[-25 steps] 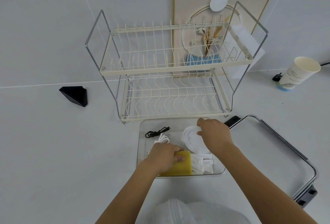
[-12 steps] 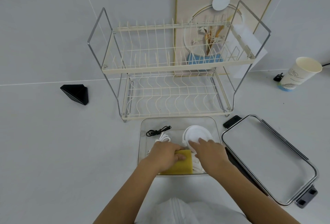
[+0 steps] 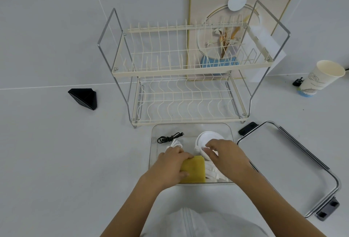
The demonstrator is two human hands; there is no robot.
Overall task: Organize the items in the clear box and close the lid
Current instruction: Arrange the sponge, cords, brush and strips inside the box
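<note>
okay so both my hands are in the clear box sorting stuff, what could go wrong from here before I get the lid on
The round white lids stand up near the clear box rim under your right hand; they could stop the lid seating flat. The black cable lies loose by the far wall and might get pinched at the rim. The yellow sponge under your left hand may spring up.

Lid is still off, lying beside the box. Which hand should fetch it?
Probably the right hand: the lid lies just right of the clear box, on its side, while the left hand is pressing the yellow sponge.
</note>
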